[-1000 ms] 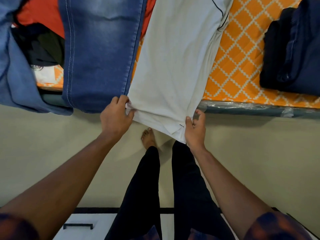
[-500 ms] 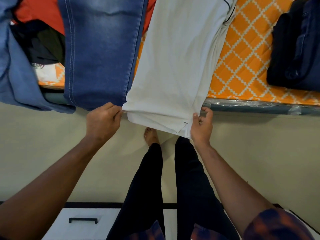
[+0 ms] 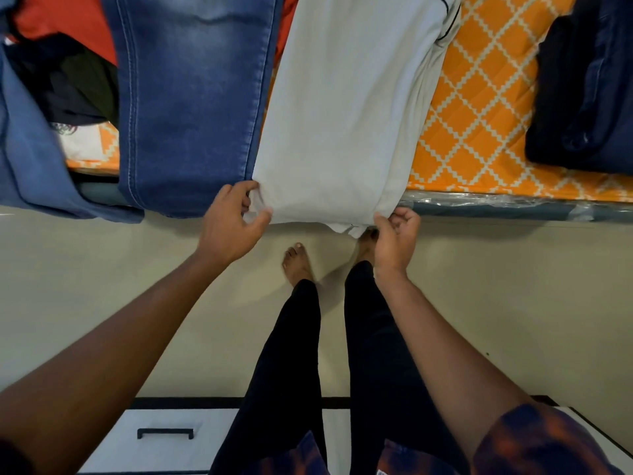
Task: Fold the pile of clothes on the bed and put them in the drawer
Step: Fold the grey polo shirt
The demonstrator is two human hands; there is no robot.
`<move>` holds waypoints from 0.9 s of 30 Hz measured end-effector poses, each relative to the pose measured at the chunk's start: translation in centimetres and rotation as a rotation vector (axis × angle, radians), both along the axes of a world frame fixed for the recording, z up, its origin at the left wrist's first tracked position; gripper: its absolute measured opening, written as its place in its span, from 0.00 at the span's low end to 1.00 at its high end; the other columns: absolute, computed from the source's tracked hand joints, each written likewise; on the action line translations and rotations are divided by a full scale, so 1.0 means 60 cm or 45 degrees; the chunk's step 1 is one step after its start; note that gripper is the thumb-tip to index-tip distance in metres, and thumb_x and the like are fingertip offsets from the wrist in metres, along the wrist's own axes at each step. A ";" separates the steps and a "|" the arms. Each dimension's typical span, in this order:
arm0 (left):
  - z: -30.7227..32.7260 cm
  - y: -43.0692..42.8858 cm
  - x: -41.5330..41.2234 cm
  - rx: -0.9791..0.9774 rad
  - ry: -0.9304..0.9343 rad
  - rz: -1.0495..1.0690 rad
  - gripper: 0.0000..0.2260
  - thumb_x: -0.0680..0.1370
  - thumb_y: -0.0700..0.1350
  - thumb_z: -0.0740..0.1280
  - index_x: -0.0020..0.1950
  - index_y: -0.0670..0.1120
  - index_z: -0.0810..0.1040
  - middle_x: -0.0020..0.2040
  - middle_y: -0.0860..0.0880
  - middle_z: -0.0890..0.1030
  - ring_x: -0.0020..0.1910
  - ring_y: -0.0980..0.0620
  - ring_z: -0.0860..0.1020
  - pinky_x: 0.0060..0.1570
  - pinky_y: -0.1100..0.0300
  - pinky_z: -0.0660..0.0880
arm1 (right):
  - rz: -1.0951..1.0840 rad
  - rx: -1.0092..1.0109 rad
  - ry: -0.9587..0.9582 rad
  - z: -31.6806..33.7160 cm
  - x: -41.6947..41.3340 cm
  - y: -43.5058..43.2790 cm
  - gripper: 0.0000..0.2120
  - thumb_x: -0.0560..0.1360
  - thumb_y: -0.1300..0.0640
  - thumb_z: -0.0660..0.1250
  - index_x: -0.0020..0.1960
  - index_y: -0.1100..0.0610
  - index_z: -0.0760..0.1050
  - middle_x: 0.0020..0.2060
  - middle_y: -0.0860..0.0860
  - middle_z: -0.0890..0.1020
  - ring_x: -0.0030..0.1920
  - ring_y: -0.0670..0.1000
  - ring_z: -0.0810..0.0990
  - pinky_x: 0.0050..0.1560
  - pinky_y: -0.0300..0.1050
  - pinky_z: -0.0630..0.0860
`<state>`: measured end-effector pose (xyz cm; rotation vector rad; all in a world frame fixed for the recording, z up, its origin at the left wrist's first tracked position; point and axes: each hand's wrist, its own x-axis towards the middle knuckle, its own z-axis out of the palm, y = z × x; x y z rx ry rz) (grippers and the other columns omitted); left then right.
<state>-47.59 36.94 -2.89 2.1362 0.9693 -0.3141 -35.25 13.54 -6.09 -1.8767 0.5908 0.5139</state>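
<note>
Item in hand: one white garment (image 3: 342,114), laid lengthwise on the bed (image 3: 479,108) and narrowed into a long strip, its near hem hanging just over the mattress edge. We record the left hand (image 3: 233,224) pinching the near left corner between thumb and curled fingers. The right hand (image 3: 394,240) is curled on the near right corner, thumb against the hem, though the contact under it is partly hidden. Beside the garment, touching its left edge: one pair of blue jeans (image 3: 191,97), spread flat and unfolded, cuff over the bed edge. Further left, unsorted: a red garment (image 3: 51,29), a black garment (image 3: 75,87) and a pale blue denim piece (image 3: 30,159) drooping off the mattress. At the far right of the bed, well apart from the item in hand: a dark folded stack (image 3: 582,97), which we take to be finished folding awaiting storage. At the bottom of the view, behind the person's feet: the drawer (image 3: 164,450), white front with a black handle, apparently closed. Our reckoning is that the task is in its earlier half. The side folds on the white garment look done and the crosswise fold remains. The jeans and the left heap are unfolded, and we see nothing stored in the drawer.
</note>
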 end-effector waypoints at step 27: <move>0.201 -0.022 -0.135 -0.711 0.290 0.952 0.17 0.77 0.36 0.66 0.63 0.49 0.70 0.49 0.44 0.78 0.36 0.47 0.75 0.24 0.61 0.69 | 0.049 0.242 0.908 0.245 -0.189 -0.008 0.27 0.75 0.67 0.73 0.69 0.54 0.68 0.59 0.57 0.82 0.55 0.58 0.83 0.58 0.60 0.81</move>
